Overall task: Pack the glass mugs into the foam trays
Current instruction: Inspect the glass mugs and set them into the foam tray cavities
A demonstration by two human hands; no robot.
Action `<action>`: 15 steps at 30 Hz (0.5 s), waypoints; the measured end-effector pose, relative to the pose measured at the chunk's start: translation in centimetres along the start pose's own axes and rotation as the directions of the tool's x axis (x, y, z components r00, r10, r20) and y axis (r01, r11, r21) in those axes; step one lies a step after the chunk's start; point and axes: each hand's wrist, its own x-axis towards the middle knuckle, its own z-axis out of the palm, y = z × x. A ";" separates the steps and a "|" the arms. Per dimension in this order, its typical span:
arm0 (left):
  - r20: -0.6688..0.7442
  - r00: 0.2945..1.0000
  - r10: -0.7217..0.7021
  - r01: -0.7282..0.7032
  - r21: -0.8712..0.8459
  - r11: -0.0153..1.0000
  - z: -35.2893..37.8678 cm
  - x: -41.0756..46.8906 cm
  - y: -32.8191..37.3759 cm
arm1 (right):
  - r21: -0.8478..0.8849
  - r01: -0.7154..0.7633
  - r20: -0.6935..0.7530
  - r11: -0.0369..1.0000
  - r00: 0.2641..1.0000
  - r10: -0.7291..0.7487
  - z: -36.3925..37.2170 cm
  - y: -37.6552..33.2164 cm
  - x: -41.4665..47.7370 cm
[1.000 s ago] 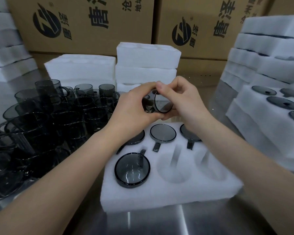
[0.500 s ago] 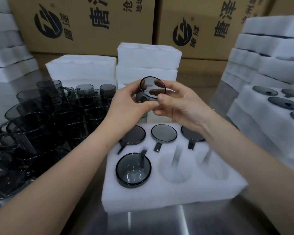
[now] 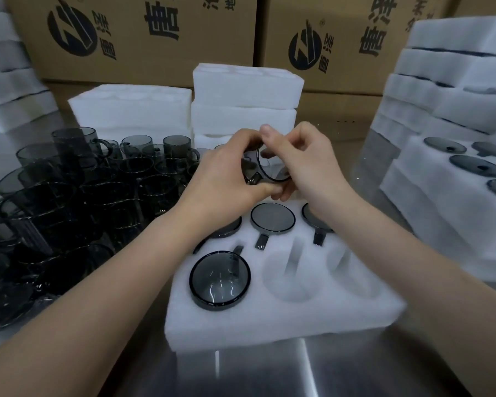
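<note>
L hand [image 3: 224,179] & R hand [image 3: 307,164] both pinched one mug [image 3: 272,170] by fingertips, over far edge of foam tray [image 3: 269,325]. Risk: slick glass could slip w/ thin grip, chipping packed mugs [image 3: 272,217] below.

Fingers [image 3: 248,140] of left hand [image 3: 221,181] and right hand [image 3: 312,164] meet around held mug [image 3: 272,167]. Below fingers, toward the person: foam tray [image 3: 269,328] on table [image 3: 341,373]. In tray: far-row mugs [image 3: 272,219], three, just under fingers; near-left mug [image 3: 219,279]; two pockets [image 3: 289,279] to its right. Left of fingers: loose mugs [image 3: 69,202]. Behind fingers: foam stacks [image 3: 246,90], then cartons [image 3: 132,38]. Right of fingers: filled trays [image 3: 430,210].
</note>
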 end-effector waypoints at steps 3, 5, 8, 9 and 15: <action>-0.039 0.998 -0.045 0.042 -0.092 0.995 -0.2 0.0 -0.2 | 0.205 -0.090 0.080 0.975 0.994 0.075 -0.4 0.1 0.4; -0.069 0.992 -0.109 0.092 -0.205 0.974 -0.3 -0.1 -0.2 | 0.330 -0.176 0.183 0.927 0.976 0.120 -0.8 0.1 0.7; -0.085 0.984 -0.155 0.113 -0.373 0.921 -0.4 -0.2 -0.1 | 0.331 -0.257 0.392 0.908 0.913 0.115 -1.2 0.1 0.8; -0.079 0.984 -0.160 0.115 -0.403 0.908 -0.4 -0.2 0.0 | 0.315 -0.260 0.454 0.912 0.886 0.096 -1.2 0.1 0.7; -0.049 0.992 -0.116 0.080 -0.462 0.883 -0.4 0.0 -0.4 | 0.413 -0.198 0.470 0.889 0.883 -0.022 -1.6 0.4 0.6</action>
